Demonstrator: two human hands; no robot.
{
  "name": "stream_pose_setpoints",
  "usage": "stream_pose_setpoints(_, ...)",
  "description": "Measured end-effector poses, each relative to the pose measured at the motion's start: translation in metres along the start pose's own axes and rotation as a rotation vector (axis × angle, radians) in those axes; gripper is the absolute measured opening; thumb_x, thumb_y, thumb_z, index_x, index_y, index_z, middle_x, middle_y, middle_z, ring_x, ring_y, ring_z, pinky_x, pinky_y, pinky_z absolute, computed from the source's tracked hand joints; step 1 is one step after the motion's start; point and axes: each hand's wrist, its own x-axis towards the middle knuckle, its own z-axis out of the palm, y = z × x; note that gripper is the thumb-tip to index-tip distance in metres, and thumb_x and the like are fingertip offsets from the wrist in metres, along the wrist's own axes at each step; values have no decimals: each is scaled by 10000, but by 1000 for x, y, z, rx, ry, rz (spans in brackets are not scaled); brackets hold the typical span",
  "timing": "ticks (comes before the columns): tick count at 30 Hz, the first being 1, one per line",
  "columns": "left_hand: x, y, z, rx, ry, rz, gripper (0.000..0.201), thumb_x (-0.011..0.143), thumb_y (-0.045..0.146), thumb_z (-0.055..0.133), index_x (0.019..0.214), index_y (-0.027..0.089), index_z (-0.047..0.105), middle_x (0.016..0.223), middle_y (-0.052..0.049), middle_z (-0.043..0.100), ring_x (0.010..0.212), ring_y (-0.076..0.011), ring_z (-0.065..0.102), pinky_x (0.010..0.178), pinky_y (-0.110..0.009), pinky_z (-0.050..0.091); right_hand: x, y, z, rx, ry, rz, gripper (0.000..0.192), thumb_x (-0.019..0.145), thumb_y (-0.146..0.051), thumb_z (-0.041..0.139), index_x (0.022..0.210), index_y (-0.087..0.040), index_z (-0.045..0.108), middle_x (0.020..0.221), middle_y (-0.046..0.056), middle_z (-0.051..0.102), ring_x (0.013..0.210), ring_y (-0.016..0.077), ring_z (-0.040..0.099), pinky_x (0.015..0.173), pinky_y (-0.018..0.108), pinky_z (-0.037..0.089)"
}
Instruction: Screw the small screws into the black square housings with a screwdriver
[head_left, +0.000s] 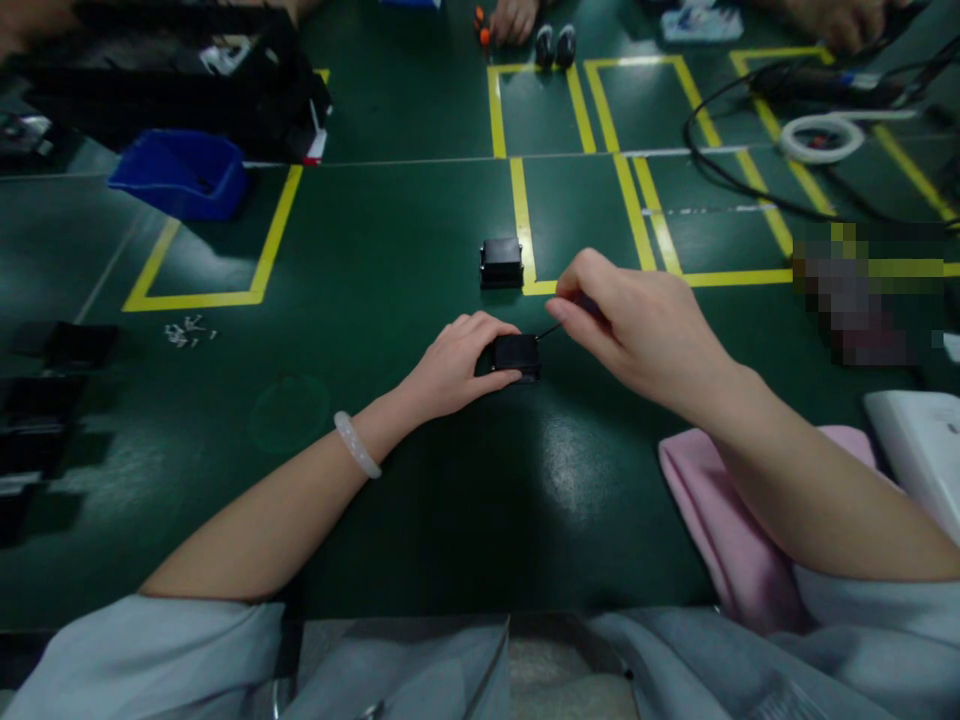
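A small black box (516, 351) rests on the green table, with the thumb and fingers of my left hand (459, 365) closed around its left side. My right hand (637, 325) pinches a thin dark-shafted driver tool (550, 331); its handle is hidden in the fingers. The shaft slants down to the box's upper right corner, and its tip appears to touch there. Just beyond stands a second black box (501, 262) with small shiny spots at its sides. Loose silvery screws (187, 331) lie in a small pile to the left.
A blue bin (184, 175) and large black crate (172, 85) stand back left. Dark blocks (45, 425) line the left edge. On the right are a pink cloth (720, 510), a white object (919, 440), a cable and white coil (821, 138). Others' hands (514, 18) show opposite.
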Motion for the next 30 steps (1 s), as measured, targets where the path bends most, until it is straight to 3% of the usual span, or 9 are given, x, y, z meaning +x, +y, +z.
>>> stream_pose_setpoints(8, 1, 0, -1, -3, -6, -6, 379, 887, 416, 575, 1195, 200, 531, 1165, -71, 578, 1046, -239, 513, 903, -372, 405, 0, 1, 4, -76, 62, 32, 257, 942, -300, 337, 1066, -177, 525, 766, 23, 631, 616, 139, 560, 517, 272, 305)
stream_pose_setpoints(13, 0, 0, 0, 1, -4, -2, 377, 883, 424, 575, 1184, 201, 530, 1159, -74, 583, 1036, -245, 515, 904, -381, 405, -1, 0, 1, -62, 35, 4, 258, 937, -368, 393, 1042, -177, 530, 743, 16, 623, 613, 137, 557, 511, 265, 307)
stream_pose_setpoints(30, 0, 1, 0, -3, -2, -7, 367, 882, 406, 584, 1183, 202, 533, 1151, -67, 583, 1037, -240, 516, 903, -373, 405, -1, 0, 4, -53, 56, 17, 228, 922, -310, 400, 1067, -183, 523, 775, 20, 649, 639, 139, 581, 524, 262, 324)
